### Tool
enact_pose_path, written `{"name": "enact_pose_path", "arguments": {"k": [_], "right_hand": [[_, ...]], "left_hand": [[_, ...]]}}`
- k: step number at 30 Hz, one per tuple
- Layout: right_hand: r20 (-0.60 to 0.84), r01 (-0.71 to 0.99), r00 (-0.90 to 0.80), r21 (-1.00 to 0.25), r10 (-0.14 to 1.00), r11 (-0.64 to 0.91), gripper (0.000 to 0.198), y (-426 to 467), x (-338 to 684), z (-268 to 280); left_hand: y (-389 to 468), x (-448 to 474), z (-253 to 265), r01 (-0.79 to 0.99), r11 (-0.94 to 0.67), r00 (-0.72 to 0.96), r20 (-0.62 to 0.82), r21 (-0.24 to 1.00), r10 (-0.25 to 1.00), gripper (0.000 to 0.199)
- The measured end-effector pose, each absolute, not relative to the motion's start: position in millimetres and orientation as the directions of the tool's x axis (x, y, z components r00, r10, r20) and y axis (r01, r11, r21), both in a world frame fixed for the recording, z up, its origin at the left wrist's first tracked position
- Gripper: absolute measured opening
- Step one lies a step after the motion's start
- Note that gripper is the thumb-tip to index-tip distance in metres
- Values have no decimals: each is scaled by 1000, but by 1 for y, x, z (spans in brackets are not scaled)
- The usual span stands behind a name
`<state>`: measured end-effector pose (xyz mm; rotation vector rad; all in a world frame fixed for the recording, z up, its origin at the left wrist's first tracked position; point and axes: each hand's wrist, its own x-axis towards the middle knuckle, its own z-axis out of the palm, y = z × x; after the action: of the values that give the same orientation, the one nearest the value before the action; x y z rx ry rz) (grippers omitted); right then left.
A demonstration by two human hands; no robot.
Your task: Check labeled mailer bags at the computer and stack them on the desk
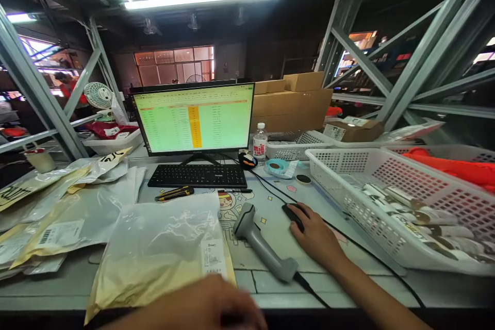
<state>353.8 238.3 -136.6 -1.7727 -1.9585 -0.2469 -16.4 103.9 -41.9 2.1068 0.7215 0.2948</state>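
Note:
My right hand (pixel 315 237) rests over a black computer mouse (pixel 294 216), its fingers curved round it. Low at the front edge is my left hand (pixel 204 305), smeared by motion and cut off by the frame, so its fingers cannot be made out. Just beyond it lies a clear plastic package (pixel 166 237) with yellowish contents and a white label (pixel 213 258). Between the package and the mouse, a grey barcode scanner (pixel 266 250) lies on the desk mat. A lit monitor (pixel 193 118) shows a green table with one orange column, behind a black keyboard (pixel 197 175).
More bagged packages (pixel 73 216) are piled at left. A white basket (pixel 348 216) at right holds several rolled items. A cutter (pixel 174 194), a marker (pixel 235 191), a tape roll (pixel 276 166) and a bottle (pixel 260 144) lie or stand near the keyboard. Cardboard boxes (pixel 290 108) stand behind.

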Motion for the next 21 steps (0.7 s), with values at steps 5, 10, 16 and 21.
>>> {"name": "enact_pose_path", "arguments": {"k": [5, 10, 16, 21], "right_hand": [[449, 972, -35, -194, 893, 136, 49, 234, 348, -130], [403, 972, -30, -203, 915, 121, 52, 229, 343, -121], [382, 974, -11, -207, 924, 98, 52, 227, 341, -118], [388, 977, 0, -197, 922, 83, 52, 228, 340, -120]], "left_hand": [[244, 6, -14, 667, -564, 516, 243, 487, 821, 28], [329, 21, -42, 823, -482, 421, 247, 300, 873, 43], [361, 45, -73, 909, -379, 335, 236, 175, 912, 57], [368, 47, -76, 950, -275, 231, 262, 149, 937, 64]]}}
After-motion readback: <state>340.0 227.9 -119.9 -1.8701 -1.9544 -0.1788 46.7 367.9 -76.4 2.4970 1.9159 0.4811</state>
